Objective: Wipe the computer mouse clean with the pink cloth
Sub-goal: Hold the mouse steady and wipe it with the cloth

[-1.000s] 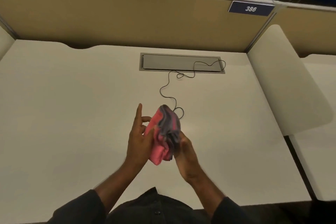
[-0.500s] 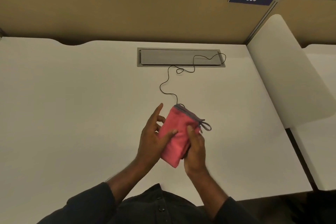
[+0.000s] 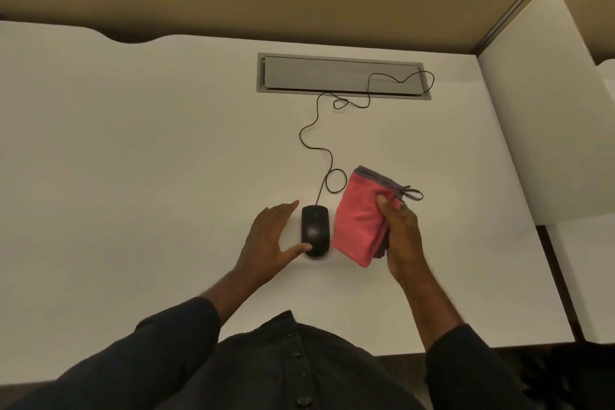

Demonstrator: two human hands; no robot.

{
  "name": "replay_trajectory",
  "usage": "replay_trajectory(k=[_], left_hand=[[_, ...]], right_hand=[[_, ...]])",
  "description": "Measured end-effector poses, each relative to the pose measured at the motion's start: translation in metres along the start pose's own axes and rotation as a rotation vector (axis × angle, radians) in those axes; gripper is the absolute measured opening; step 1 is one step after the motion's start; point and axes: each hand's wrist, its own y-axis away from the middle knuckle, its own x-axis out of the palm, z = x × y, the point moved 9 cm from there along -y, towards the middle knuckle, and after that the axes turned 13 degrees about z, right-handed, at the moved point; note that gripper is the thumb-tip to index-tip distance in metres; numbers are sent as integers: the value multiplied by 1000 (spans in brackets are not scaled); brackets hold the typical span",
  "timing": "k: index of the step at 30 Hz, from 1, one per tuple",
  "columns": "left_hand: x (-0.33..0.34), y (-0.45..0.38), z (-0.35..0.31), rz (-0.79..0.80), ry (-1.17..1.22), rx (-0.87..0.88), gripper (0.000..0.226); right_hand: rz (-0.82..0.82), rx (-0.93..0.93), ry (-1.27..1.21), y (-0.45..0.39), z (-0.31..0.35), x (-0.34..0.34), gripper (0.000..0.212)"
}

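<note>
Left hand [image 3: 271, 240] splayed beside mouse [image 3: 315, 230] — right hand [image 3: 401, 236] gripping cloth [image 3: 364, 216].

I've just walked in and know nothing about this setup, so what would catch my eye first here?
The pink cloth stands out most: folded, gripped in the right hand just right of centre, above the white desk. Beside it a black mouse lies on the desk, the open left hand at its left side, thumb at its near end. Its thin cable snakes back to a grey hatch by the partition.
</note>
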Motion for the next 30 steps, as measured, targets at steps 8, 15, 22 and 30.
replay_trajectory(k=[8,15,22,30], left_hand=[[42,-19,13,202,-128,-5,122],[45,-22,14,171,-97,22,126],[44,-19,11,171,-95,32,125],[45,-19,11,187,-137,23,121]], right_hand=[[32,-332,1100,-14,13,12,42],[155,-355,1347,-24,-36,44,62],[320,-392,1452,-34,-51,54,64],[306,-425,1342,-33,-51,56,71]])
